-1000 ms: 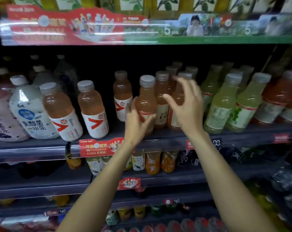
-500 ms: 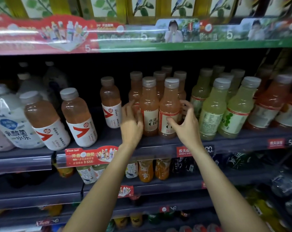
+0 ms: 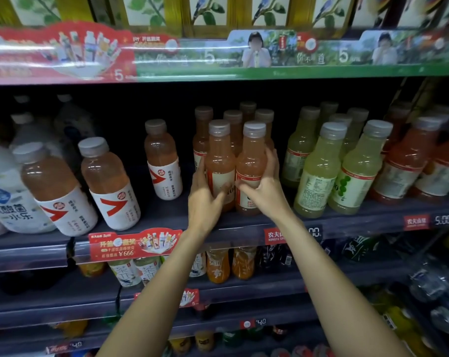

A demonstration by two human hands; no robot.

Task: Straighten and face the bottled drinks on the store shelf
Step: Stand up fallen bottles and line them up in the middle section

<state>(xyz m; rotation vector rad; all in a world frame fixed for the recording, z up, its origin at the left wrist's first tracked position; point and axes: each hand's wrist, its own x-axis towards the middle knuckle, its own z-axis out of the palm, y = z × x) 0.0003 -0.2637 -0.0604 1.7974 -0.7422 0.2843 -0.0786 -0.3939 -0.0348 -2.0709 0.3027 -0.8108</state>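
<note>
A: What are the hands doing right now?

B: The left hand point(image 3: 205, 199) wraps the lower body of the left front peach-coloured plastic juice bottle with a grey cap point(image 3: 219, 163), thumb across the label. The right hand point(image 3: 265, 186) grips the right front peach juice bottle point(image 3: 251, 166), fingers curled round its far side at three o'clock, thumb on the label's face. Both hands hold a bottle; neither is free.

A: Where do those two sit?

B: Upright, touching side by side, near the front lip of the dark middle shelf point(image 3: 244, 222), with more of the same drink lined up behind them toward twelve o'clock.

A: Why a grip so low on the label?

B: My guess is that it lets each bottle be twisted on its base so the label turns forward, without lifting it. The labels are largely hidden by the hands, so I can't tell how squarely they face out.

A: And the neighbours?

B: At three o'clock stand pale green juice bottles point(image 3: 321, 171), one showing its back label, so likely due for turning. At nine o'clock, amber bottles with white labels bearing a red arrow point(image 3: 107, 186) stand well spaced, one point(image 3: 163, 161) further back than the others.
</note>
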